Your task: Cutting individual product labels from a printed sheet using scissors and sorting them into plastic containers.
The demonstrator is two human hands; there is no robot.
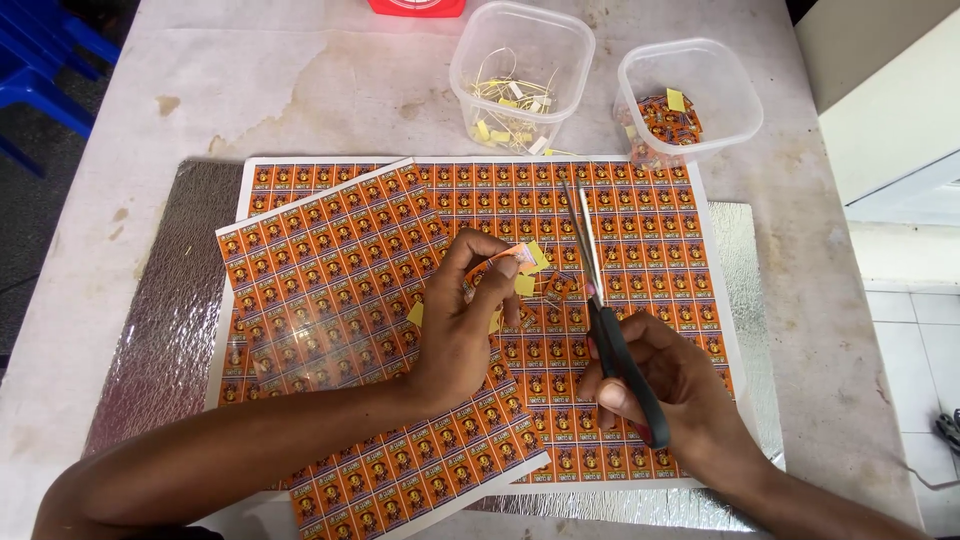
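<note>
1. Bottom of frame: two bare forearms enter, the left from the lower left, the right from the lower right.
2. Right hand (665, 385), lower centre-right: closed around the black handles of the scissors (603, 310). Blades point up-frame, nearly together, tips over the rear sheet near upper centre.
3. Left hand (465, 320), centre: thumb and fingers pinch a small cut-out sticker (520, 258) at its edge. The sticker sits just left of the scissor blades, apart from them.
4. Small yellow scraps (524, 285) lie just below the pinched sticker, on the sheets by the left fingers.
5. Front sticker sheet (330, 300), left-centre to bottom: orange grid of small labels, tilted, lying over the rear sheet. The left wrist rests on it.
6. Rear sticker sheet (640, 210), centre to right: same orange grid, lying square to the table; the right hand is over its lower part.
7. Silver foil mat (170, 300) lies under both sheets, showing at the left, right and bottom edges.
8. Stained white table (300, 90) carries everything.
9. Upper centre: clear square tub (520, 75) holding yellow scraps and thin strips.
10. Upper right: second clear tub (690, 95) holding orange stickers and a few yellow bits, just right of the first.
11. Top edge: a red object (415, 7), cropped. Upper left: blue chair (45, 70) off the table.
</note>
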